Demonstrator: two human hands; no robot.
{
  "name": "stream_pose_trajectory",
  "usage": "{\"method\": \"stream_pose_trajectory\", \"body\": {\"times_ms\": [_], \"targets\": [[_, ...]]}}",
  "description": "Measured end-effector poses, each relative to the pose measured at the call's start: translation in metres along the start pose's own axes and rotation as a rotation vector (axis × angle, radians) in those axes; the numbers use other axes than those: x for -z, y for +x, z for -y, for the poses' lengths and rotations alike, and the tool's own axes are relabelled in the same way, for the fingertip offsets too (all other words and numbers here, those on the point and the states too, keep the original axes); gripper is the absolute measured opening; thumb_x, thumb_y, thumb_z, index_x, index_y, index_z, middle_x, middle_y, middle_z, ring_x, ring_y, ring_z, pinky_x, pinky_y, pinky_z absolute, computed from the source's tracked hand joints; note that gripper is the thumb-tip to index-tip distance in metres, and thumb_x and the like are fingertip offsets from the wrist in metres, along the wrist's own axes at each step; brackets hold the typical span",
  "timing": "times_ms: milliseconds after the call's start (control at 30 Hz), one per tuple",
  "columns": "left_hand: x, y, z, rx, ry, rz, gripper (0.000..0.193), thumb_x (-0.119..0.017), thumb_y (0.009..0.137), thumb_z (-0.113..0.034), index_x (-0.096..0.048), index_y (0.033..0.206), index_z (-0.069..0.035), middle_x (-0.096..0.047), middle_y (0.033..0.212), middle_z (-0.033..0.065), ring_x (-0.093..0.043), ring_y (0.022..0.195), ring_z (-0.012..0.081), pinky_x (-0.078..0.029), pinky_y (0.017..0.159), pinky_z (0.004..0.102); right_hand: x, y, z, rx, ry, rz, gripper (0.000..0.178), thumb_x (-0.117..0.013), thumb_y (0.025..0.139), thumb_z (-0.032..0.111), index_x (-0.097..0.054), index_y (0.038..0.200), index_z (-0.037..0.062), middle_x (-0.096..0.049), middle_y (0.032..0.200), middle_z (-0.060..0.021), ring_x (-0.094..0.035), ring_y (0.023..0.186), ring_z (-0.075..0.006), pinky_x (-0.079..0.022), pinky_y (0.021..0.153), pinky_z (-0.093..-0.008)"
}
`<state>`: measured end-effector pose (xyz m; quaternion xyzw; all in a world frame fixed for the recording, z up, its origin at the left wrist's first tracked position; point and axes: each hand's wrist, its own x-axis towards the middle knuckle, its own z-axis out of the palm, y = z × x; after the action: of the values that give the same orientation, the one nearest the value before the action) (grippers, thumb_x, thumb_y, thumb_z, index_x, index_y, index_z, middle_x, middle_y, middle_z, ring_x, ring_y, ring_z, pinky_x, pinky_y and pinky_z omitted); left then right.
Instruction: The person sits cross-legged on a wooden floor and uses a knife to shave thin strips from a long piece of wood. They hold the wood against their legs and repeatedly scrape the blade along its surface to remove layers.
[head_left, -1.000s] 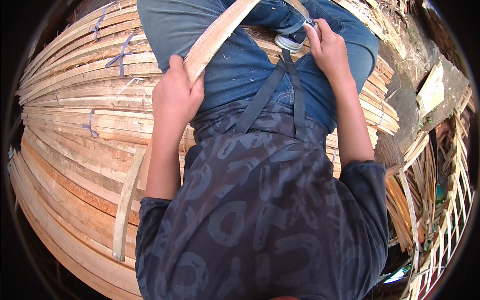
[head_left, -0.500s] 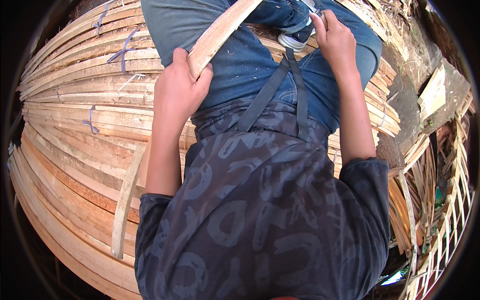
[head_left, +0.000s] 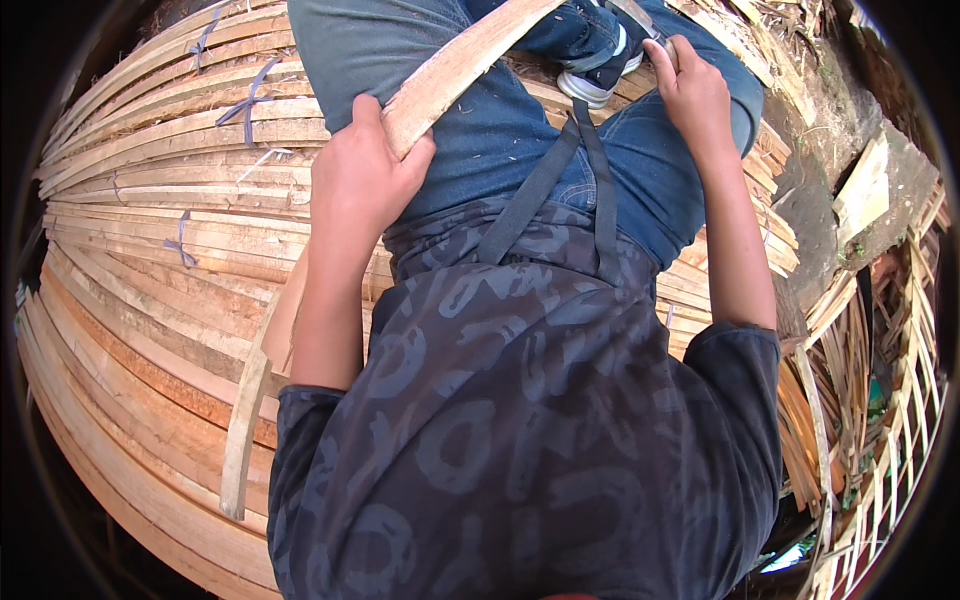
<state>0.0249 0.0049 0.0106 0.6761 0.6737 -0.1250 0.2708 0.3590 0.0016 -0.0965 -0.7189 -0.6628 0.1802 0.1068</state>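
My left hand (head_left: 365,170) is closed round the lower end of a flat, pale wooden strip (head_left: 465,65). From there the strip slants up and to the right across my thigh, past the top edge of the view. My right hand (head_left: 695,95), above my other thigh, is closed on the handle of a knife. The knife's grey blade (head_left: 632,14) points up and left, and its tip is cut off by the top edge. A gap separates the blade from the visible part of the strip.
Bundles of wooden strips (head_left: 160,235) bound with blue ties lie under me and to the left. One loose strip (head_left: 243,440) leans across them by my left elbow. To the right are a grey rock (head_left: 905,185), a pale wood chunk (head_left: 864,190) and a slatted lattice (head_left: 895,440).
My right hand and the knife have shifted to the right and slightly down. The strip's upper part has swung right and down a little; my left hand has hardly moved.
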Motion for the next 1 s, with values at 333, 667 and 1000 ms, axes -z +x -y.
{"method": "stream_pose_trajectory", "body": {"times_ms": [333, 667, 1000], "targets": [[-0.002, -0.001, 0.004, 0.013, 0.036, -0.026, 0.045, -0.069, 0.078, -0.038, -0.05, 0.092, 0.001, -0.066, 0.077, 0.029, -0.067, 0.076, 0.0465, -0.053, 0.069, 0.0516, -0.011, -0.038, 0.073, 0.228, 0.348, 0.097, 0.035, -0.067, 0.091, 0.04, -0.057, 0.085, 0.0066, -0.066, 0.068, -0.0139, -0.066, 0.064, -0.0354, -0.052, 0.056, -0.0434], [-0.016, -0.003, 0.014, -0.028, -0.027, -0.173, 0.055, -0.08, 0.071, -0.048, -0.053, 0.091, -0.004, -0.066, 0.07, 0.0203, -0.067, 0.07, 0.041, -0.053, 0.064, 0.0477, -0.01, -0.047, 0.08, 0.127, 0.418, 0.119, 0.029, -0.068, 0.091, 0.035, -0.061, 0.092, 0.0061, -0.066, 0.071, -0.0136, -0.066, 0.07, -0.0361, -0.051, 0.06, -0.0447], [-0.018, -0.011, 0.011, 0.026, -0.112, -0.205, 0.065, -0.083, 0.069, -0.057, -0.052, 0.088, -0.003, -0.063, 0.071, 0.0206, -0.064, 0.071, 0.0426, -0.049, 0.063, 0.0467, -0.003, -0.044, 0.08, 0.119, 0.26, 0.172, 0.033, -0.062, 0.095, 0.038, -0.059, 0.09, 0.0058, -0.066, 0.069, -0.0175, -0.066, 0.068, -0.0391, -0.052, 0.059, -0.0487]]}}
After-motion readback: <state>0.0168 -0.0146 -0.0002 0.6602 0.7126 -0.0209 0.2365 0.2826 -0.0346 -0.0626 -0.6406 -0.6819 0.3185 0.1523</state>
